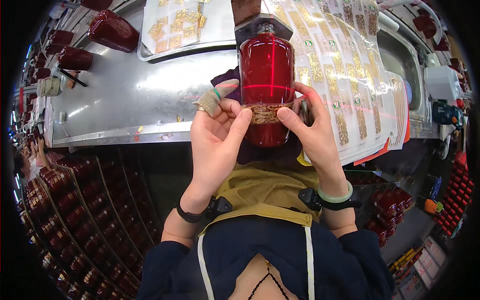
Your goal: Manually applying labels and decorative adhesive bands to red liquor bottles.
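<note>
A glossy red bottle point(266, 75) lies in a metal jig at the steel table's front edge, with red laser lines crossing it. A gold patterned label point(263, 114) wraps its lower part. My left hand point(217, 135) presses the label's left end with the thumb; its index finger wears a knitted cot. My right hand point(310, 127) presses the label's right end, fingers curled round the bottle's side. A green bangle sits on my right wrist.
Sheets of gold labels point(345, 65) hang over the steel table point(125, 95) at right, and a tray point(175, 25) of labels lies behind. More red bottles point(112, 30) lie at the left. Crates of red bottles point(80, 210) fill the floor below.
</note>
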Demonstrator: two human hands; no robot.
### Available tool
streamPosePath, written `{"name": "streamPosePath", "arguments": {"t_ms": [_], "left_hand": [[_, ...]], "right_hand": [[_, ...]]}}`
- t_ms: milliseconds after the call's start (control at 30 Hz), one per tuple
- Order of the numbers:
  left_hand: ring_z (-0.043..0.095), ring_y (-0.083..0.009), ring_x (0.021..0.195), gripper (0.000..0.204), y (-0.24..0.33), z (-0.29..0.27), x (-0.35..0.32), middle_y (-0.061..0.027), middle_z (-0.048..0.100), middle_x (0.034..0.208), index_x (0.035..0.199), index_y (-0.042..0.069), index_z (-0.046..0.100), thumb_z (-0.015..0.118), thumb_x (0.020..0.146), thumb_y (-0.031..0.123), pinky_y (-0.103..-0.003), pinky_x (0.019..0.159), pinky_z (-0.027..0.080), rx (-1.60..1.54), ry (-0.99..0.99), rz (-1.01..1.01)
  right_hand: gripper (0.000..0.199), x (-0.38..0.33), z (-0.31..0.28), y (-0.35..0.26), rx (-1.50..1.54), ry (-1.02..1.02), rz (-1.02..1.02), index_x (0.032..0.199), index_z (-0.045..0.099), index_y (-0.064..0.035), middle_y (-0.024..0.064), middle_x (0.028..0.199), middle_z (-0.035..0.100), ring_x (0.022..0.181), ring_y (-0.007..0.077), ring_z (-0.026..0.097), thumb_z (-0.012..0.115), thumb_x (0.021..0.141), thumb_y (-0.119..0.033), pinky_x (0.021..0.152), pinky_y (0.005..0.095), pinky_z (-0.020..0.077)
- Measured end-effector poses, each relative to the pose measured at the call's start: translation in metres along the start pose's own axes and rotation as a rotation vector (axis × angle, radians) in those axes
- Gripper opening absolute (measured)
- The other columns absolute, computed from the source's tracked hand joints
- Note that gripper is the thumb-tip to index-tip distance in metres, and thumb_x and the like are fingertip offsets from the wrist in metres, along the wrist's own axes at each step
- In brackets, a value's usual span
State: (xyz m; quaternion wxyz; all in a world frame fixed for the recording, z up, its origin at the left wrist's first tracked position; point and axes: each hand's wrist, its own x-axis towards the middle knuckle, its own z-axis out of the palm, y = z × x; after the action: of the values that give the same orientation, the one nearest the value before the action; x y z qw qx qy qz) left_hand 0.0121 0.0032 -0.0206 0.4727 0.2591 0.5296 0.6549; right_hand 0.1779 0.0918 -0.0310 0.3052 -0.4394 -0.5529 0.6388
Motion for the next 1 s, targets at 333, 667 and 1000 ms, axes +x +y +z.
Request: {"name": "streamPosePath", "arguments": {"t_ms": [333,667,1000], "left_hand": [[0.058,-0.0074,0.096,0.047,0.0,-0.001,0.0,-0.0016,0.056,0.102,0.143,-0.003,0.047,0.065,0.099,-0.004,-0.024,0.091,0.05,0.029,-0.015,0.005],[0.058,-0.0089,0.099,0.05,0.01,0.003,-0.008,-0.002,0.054,0.104,0.145,-0.004,0.046,0.064,0.098,-0.007,-0.027,0.095,0.051,-0.023,-0.114,0.051],[0.058,-0.0091,0.1,0.05,0.009,0.002,-0.009,-0.0026,0.055,0.105,0.145,-0.005,0.045,0.063,0.099,-0.007,-0.027,0.095,0.051,-0.023,-0.107,0.076]], "right_hand": [[0.068,0.0,-0.001,0.003,0.022,0.007,0.027,0.139,0.052,0.0059,-0.0033,0.089,0.055,0.082,0.0055,0.048,0.085,0.089,-0.026,0.075,0.021,0.0435],[0.075,0.0,0.0,-0.004,-0.036,-0.023,0.018,0.142,0.047,0.0063,0.0081,0.105,0.068,0.099,0.0118,0.063,0.086,0.088,-0.028,0.088,0.0278,0.053],[0.073,0.0,-0.002,0.002,-0.031,-0.014,0.015,0.141,0.049,0.0065,-0.0013,0.093,0.059,0.086,0.0071,0.054,0.087,0.088,-0.026,0.078,0.0223,0.047]]}}
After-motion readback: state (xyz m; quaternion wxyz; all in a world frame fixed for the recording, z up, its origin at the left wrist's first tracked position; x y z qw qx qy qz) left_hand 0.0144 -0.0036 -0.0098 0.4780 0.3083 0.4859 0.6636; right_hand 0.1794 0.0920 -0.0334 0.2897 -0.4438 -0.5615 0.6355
